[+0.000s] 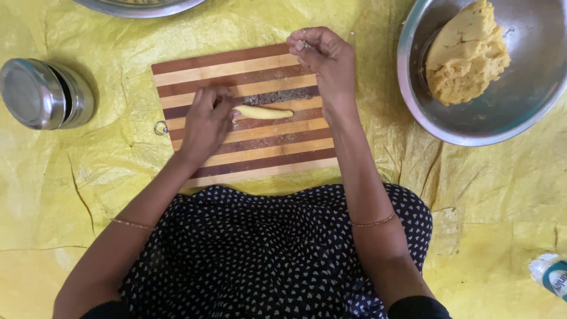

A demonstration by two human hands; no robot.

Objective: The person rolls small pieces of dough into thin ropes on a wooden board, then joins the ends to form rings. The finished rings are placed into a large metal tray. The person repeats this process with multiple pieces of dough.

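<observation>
Pale yellow dough roll, brown-and-tan striped cutting board, yellow sheet, silver bowl
</observation>
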